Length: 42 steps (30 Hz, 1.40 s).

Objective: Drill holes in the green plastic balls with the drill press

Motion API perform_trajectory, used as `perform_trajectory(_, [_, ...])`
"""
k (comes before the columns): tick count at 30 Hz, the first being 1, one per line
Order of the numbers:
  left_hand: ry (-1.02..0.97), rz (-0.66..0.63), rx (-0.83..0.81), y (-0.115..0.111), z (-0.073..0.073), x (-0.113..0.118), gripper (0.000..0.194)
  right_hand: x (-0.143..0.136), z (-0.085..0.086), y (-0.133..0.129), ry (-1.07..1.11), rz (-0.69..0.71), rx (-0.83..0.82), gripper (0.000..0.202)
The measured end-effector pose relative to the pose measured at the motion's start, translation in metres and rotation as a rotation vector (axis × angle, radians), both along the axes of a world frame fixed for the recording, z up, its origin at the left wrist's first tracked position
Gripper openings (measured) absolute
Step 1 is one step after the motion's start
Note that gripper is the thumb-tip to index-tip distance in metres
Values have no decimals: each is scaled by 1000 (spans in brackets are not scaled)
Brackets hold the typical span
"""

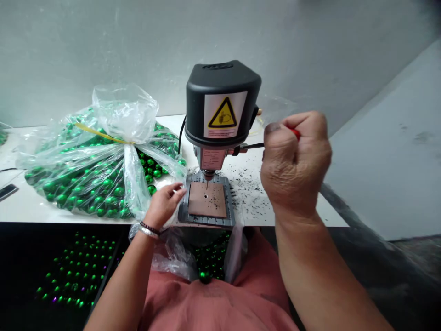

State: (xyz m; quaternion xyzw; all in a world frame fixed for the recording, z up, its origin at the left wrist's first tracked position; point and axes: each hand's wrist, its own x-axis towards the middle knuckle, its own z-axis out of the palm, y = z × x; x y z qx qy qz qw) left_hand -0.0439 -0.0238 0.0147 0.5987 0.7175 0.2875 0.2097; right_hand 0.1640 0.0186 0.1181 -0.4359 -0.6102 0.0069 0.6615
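A small black bench drill press (222, 101) stands on the white table, with a yellow warning label on its head. Its thin bit points down over a brown board (215, 209) with a small hole in it. My right hand (296, 161) is closed around the drill press lever (255, 146); a bit of red knob shows between the fingers. Left of the board, my left hand (163, 202) has its thumb and fingers apart, with nothing visible in them. Beside it lies a clear plastic bag (103, 165) full of shiny green balls (156, 174), tied with a yellow strap.
Dark shavings (250, 193) are scattered over the table right of the drill base (229, 193). An open plastic bag (236, 253) with more green balls hangs at my lap. Further green balls (77, 271) lie below the table at left. A phone-like object (7, 192) rests at the left edge.
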Motion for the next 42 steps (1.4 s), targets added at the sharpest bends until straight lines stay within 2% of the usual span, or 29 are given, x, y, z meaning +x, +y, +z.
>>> perform_trajectory(2, [258,191,37,16,-5,-22,41,0,0,0,-2,-2,5,13])
perform_trajectory(4, [439,304,-12,27,-12,-44,48,0,0,0,-11,1,7,13])
perform_trajectory(7, [500,434,-193,32,-20,-66,57,1,-1,0,-19,10,7,13])
perform_trajectory(9, [524,471,-276,31,-24,-69,64,1,-1,0,-18,10,8,13])
perform_trajectory(13, [560,380,-303,32,-31,-54,74,0,-3,-1,-2,11,11,12])
perform_trajectory(19, [587,125,-169,41,-40,-36,45,1,-5,-1,3,13,12,12])
perform_trajectory(26, [533,121,-270,39,-40,-37,54,0,-5,-2,17,12,14,12])
perform_trajectory(28, [464,137,-262,41,-39,-39,51,-1,-6,-2,27,14,27,11])
perform_trajectory(31, [244,204,-93,40,-29,-39,47,-1,-6,-2,39,42,33,10])
perform_trajectory(33, [-91,212,15,34,-17,-34,47,-1,-6,-1,47,66,29,11])
perform_trajectory(34, [-322,190,32,30,-10,-30,48,-1,-7,-1,49,75,26,10])
perform_trajectory(36, [-817,125,17,20,2,-20,49,0,-7,-1,45,78,33,10])
perform_trajectory(38, [-1150,73,-44,11,8,-9,50,0,-8,-1,37,67,49,10])
perform_trajectory(40, [-1250,61,-103,6,7,0,53,1,-8,-1,24,62,72,10])
perform_trajectory(42, [-1140,70,-114,4,2,8,55,1,-8,-1,11,63,83,10])
